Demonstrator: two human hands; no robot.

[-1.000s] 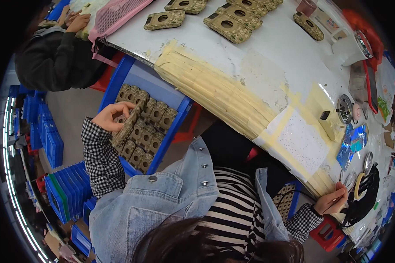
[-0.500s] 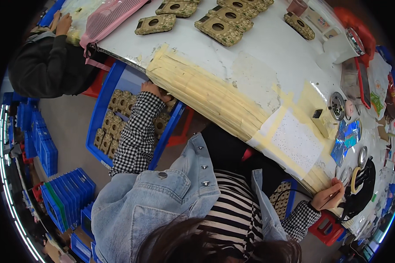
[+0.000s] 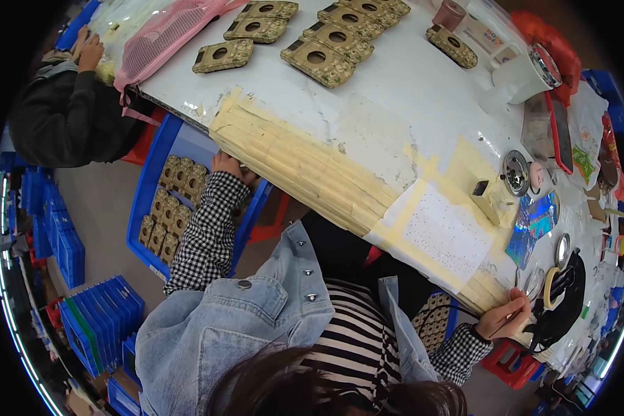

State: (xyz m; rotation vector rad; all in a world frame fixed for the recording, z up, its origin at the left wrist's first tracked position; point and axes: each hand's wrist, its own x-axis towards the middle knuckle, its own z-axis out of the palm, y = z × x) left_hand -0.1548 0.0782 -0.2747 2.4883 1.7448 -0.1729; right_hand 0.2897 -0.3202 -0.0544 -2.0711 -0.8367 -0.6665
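Note:
My left hand (image 3: 230, 166) is down at the far right side of a blue plastic bin (image 3: 139, 220), below the table edge. Its fingers are bent, and what they grip is hidden. Rows of camouflage-patterned toy tank hulls (image 3: 166, 209), each with a round hole, lie in that bin. At the table's right front edge, my right hand (image 3: 504, 317) is closed, fingertips pressed together; anything in them is too small to name. More camouflage hulls (image 3: 318, 64) stand in rows on the white table (image 3: 305, 125). A dark cable passes beside my right wrist.
Yellowish tape strips (image 3: 291, 163) cover the front edge. A speckled white sheet (image 3: 445, 232), a round metal tin (image 3: 515, 172), a tape roll (image 3: 553, 288) and a black bag (image 3: 567, 305) lie rightward. Stacked blue bins (image 3: 104, 322) stand at lower left. Another person's sleeve (image 3: 69, 125) is at far left.
The whole view has shifted, so the table and bin sit a little lower and farther left. My left hand stays in the bin; my right hand stays closed by the table edge.

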